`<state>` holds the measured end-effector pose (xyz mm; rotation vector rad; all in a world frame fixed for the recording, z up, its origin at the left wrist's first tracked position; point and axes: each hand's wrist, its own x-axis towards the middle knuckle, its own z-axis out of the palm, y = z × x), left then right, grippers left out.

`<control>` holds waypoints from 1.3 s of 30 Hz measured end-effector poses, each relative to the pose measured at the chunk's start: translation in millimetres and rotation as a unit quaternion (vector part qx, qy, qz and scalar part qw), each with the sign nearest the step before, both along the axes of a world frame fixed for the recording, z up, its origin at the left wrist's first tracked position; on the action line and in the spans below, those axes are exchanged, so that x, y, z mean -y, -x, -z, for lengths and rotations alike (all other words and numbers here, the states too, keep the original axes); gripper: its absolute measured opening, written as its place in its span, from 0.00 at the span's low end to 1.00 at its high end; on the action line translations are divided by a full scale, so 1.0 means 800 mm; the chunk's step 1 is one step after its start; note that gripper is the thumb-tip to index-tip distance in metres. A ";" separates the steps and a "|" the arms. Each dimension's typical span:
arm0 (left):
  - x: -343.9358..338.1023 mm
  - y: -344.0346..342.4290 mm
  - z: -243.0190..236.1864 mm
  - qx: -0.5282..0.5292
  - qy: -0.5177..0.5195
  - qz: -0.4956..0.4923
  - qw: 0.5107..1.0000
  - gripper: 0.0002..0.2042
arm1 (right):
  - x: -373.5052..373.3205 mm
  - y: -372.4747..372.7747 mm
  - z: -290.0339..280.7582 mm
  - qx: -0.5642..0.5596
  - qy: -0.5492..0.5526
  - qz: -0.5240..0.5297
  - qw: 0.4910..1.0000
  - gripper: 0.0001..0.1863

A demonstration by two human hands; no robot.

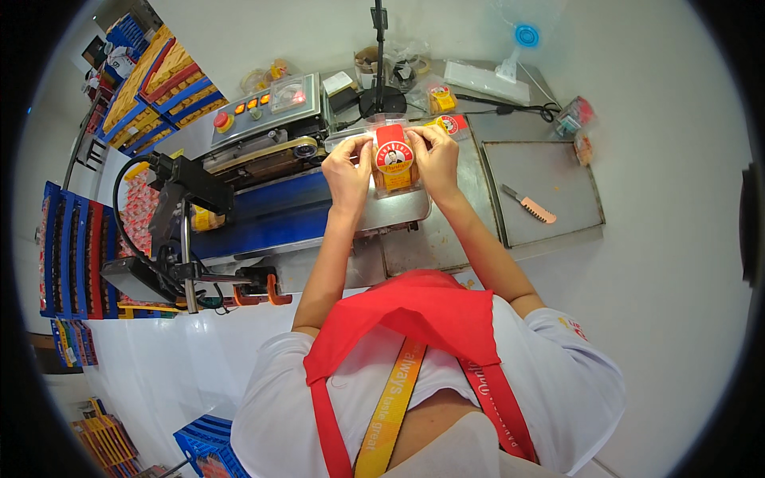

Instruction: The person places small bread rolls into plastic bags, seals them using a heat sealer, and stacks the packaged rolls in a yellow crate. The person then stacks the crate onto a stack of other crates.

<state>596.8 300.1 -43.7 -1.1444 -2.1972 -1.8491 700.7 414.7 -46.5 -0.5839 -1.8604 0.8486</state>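
Both of my hands are raised over the steel end plate of a conveyor, gripping one clear plastic bag of bread [397, 180] with a round red and yellow label. My left hand [347, 174] pinches the bag's upper left edge between thumb and fingers. On the opposite upper edge, my right hand [437, 163] has its thumb and fingers closed on the plastic. The bag stands roughly upright, label facing me. Just behind my right hand lies another red and white labelled pack [454, 124]. The blue conveyor belt [279, 209] runs off to the left.
A sealing machine [275, 103] with lit buttons stands behind the belt. At left, a black device head [191, 182] overhangs a yellow pack [209, 219]. A knife [530, 204] lies on the metal tray [510, 169] at right. Stacked crates [76, 251] stand far left.
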 end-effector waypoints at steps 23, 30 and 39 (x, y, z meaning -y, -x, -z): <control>0.003 0.032 0.027 0.236 -0.124 0.172 0.948 0.03 | -0.035 -0.001 0.029 -0.134 0.351 -0.270 0.887 0.06; 0.034 0.034 -0.009 0.231 -0.096 0.174 0.952 0.10 | -0.014 -0.018 0.006 -0.126 0.348 -0.252 0.894 0.11; -0.005 0.091 0.016 0.161 0.061 0.066 0.983 0.09 | -0.060 0.046 0.056 -0.072 0.349 -0.237 0.904 0.13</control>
